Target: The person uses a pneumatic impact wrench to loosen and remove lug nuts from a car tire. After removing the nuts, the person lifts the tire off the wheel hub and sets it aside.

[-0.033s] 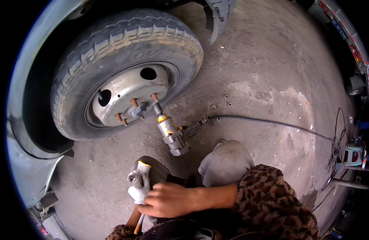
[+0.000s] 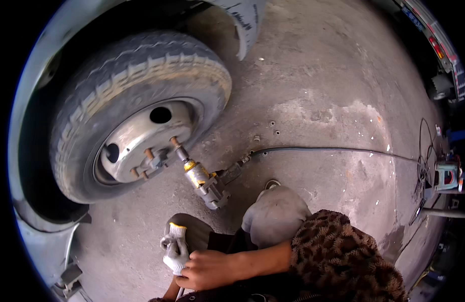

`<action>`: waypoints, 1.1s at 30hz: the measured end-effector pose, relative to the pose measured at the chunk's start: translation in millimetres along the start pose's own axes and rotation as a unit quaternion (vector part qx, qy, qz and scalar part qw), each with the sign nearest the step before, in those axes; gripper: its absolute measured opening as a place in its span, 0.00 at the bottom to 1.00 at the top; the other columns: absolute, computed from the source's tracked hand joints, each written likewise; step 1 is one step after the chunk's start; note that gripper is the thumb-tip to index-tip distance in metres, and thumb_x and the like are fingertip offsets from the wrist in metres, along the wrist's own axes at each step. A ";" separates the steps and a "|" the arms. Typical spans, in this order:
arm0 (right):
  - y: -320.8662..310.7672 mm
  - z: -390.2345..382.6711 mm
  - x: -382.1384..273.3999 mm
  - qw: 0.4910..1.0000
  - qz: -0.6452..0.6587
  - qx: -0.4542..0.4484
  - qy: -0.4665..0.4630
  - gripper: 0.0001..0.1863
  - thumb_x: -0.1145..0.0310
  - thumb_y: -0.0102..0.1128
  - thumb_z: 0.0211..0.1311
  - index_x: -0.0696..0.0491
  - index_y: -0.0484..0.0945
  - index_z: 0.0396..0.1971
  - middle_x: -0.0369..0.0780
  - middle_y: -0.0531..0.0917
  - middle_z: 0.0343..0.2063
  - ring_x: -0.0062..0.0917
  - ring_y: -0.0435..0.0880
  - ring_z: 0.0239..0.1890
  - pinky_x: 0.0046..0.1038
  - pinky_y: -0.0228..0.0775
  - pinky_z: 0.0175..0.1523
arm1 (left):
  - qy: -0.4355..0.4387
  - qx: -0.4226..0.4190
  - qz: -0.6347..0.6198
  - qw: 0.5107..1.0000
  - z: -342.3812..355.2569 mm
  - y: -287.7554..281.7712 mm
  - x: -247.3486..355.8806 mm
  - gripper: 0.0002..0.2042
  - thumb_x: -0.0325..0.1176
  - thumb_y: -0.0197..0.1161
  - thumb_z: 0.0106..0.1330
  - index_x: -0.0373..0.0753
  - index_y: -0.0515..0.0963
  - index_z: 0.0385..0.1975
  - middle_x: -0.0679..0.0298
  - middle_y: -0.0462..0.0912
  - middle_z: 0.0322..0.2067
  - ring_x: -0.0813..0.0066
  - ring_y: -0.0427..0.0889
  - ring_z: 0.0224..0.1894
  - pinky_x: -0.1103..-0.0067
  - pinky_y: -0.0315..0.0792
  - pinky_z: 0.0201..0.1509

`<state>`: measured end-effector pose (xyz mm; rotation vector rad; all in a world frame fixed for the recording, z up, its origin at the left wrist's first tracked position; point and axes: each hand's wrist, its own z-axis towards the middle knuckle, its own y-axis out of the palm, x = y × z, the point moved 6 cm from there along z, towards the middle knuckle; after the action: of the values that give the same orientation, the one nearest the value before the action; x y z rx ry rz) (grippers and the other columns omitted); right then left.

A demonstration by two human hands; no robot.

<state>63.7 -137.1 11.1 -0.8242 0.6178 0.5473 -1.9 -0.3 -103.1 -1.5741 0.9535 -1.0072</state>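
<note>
My left hand point(image 2: 176, 250) wears a white knit glove, its fingers curled round a second white work glove point(image 2: 177, 230) with a yellow-edged cuff. My bare right hand point(image 2: 207, 271) is closed at the left wrist, its fingers on the ribbed cuff of the worn glove. A thin white stick point(image 2: 180, 292), apparently a cigarette, pokes out below the right fingers. Ahead, an air impact wrench point(image 2: 201, 182) rests untouched by either hand, its socket at a rusty stud point(image 2: 175, 141) of the steel wheel rim point(image 2: 136, 132). Several rusty studs stick out around the hub.
A large worn tyre point(image 2: 141, 85) sits under the pale vehicle body point(image 2: 28, 95) at left. The wrench's air hose point(image 2: 323, 148) runs right across the concrete floor. Several lug nuts point(image 2: 256, 138) lie near the hose coupling. A teal device point(image 2: 446, 176) and another vehicle point(image 2: 428, 38) stand at right.
The view has shifted, so the wheel and wrench appear lower and further left. The orange end of the white stick no longer shows. Both hands keep their grip.
</note>
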 end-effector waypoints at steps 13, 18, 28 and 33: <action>-94.4 -81.6 70.1 0.804 0.140 0.269 0.511 0.07 0.63 0.58 0.63 0.50 0.75 0.33 0.40 0.81 0.25 0.38 0.82 0.28 0.40 0.72 0.31 | -0.265 -0.368 -0.035 0.891 6.1 -56.6 94.6 0.21 0.51 0.69 0.58 0.34 0.84 0.29 0.55 0.85 0.23 0.61 0.86 0.29 0.68 0.75 0.33; -181.8 -143.6 -25.6 0.674 0.166 0.333 0.638 0.11 0.57 0.59 0.64 0.48 0.80 0.38 0.44 0.83 0.25 0.41 0.83 0.29 0.40 0.73 0.33 | -0.071 -0.578 0.046 0.811 22.6 -100.8 162.6 0.32 0.60 0.70 0.53 0.36 0.83 0.44 0.49 0.85 0.41 0.59 0.84 0.47 0.73 0.76 0.49; -440.1 -297.0 -101.5 0.332 -0.024 0.604 0.724 0.10 0.64 0.64 0.61 0.57 0.83 0.31 0.40 0.79 0.13 0.23 0.77 0.15 0.30 0.66 0.24 | 0.119 -0.558 0.006 0.821 240.1 -155.0 399.1 0.19 0.47 0.73 0.53 0.41 0.87 0.38 0.66 0.86 0.28 0.76 0.81 0.28 0.80 0.74 0.35; -534.5 -233.8 -14.5 0.433 0.038 0.631 0.642 0.11 0.64 0.64 0.64 0.58 0.82 0.34 0.33 0.78 0.14 0.13 0.73 0.18 0.22 0.64 0.24 | -0.034 -0.535 -0.295 0.791 300.1 -201.2 515.1 0.15 0.40 0.70 0.59 0.39 0.86 0.42 0.66 0.87 0.33 0.78 0.82 0.32 0.81 0.75 0.39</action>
<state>338.6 -628.5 164.5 0.5130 2.1155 -0.7323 474.8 -343.2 122.9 -2.9854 1.0664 -0.7961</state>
